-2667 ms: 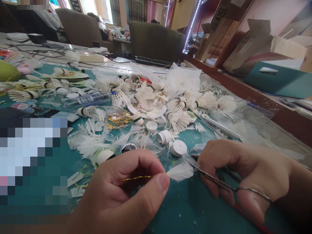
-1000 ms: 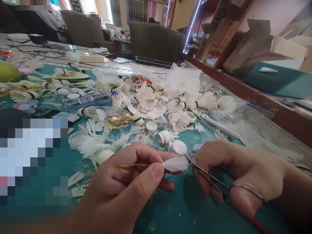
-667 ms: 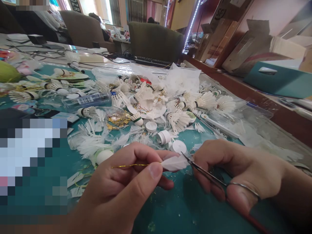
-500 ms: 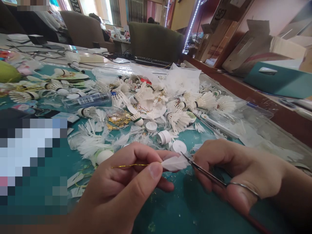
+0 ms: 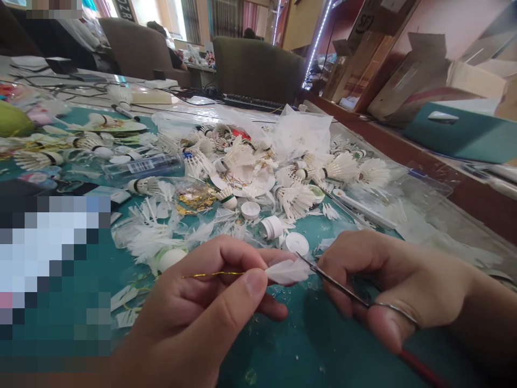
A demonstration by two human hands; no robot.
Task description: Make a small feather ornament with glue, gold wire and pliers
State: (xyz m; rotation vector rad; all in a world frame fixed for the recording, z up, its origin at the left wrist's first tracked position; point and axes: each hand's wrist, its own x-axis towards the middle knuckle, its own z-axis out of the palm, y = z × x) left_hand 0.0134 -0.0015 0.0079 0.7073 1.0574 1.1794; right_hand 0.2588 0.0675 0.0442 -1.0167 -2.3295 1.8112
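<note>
In the head view, the left hand (image 5: pixel 210 302) has its fingers pinching one feather (image 5: pixel 285 271) and one gold wire (image 5: pixel 214 274) above the table (image 5: pixel 291 345). At the feather's three o'clock, the right hand (image 5: pixel 396 280) grips one pair of scissors (image 5: pixel 338 283).

Light is received from the window (image 5: pixel 178 17) and the strip (image 5: pixel 318 46); the mat (image 5: pixel 311 337) is softly shadowed (outer edges are stretched).

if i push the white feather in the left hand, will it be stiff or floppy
The white feather is probably light, looking thin and translucent. The left hand pinches its base, so the free end would likely flex rather than stay rigid.
</note>
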